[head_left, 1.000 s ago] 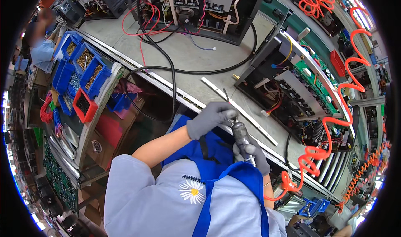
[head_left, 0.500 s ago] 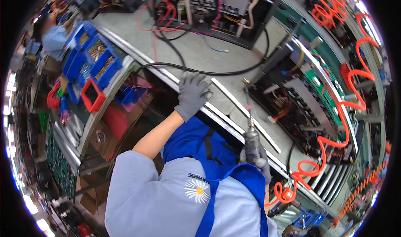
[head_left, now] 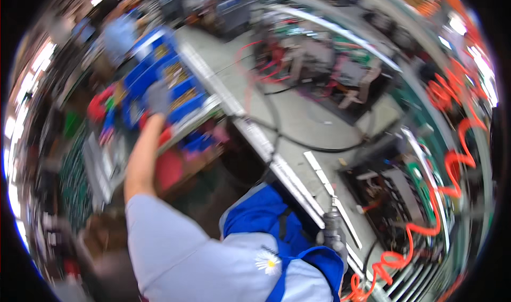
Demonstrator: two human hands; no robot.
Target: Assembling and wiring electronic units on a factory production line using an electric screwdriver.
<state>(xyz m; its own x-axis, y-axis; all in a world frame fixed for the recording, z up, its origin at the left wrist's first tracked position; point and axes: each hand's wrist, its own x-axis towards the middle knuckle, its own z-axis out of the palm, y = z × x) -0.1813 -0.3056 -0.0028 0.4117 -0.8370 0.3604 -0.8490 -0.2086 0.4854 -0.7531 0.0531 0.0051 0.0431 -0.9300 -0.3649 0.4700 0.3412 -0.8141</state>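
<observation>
My left hand [head_left: 158, 97], in a grey glove, reaches over the blue parts bins [head_left: 187, 88] at the left. Motion smears its fingers, so their grip cannot be made out. Several bins hold small brass-coloured pieces, too blurred to name. By the bench edge, my right hand [head_left: 336, 242], also gloved in grey, is wrapped round a power screwdriver [head_left: 332, 220]. The tool points up and away from me, its tip beside a narrow white strip [head_left: 319, 171] on the bench.
Open electronic units stand at the back [head_left: 330, 67] and right [head_left: 391, 190] of the bench [head_left: 298, 115]. A black cable [head_left: 314, 148] crosses the top. A coiled orange hose [head_left: 426, 228] hangs at the right. Another person [head_left: 118, 38] is at the far left.
My left hand has gone from the bench edge leftward to the blue bins. The view has swung left. My right hand keeps hold of the screwdriver.
</observation>
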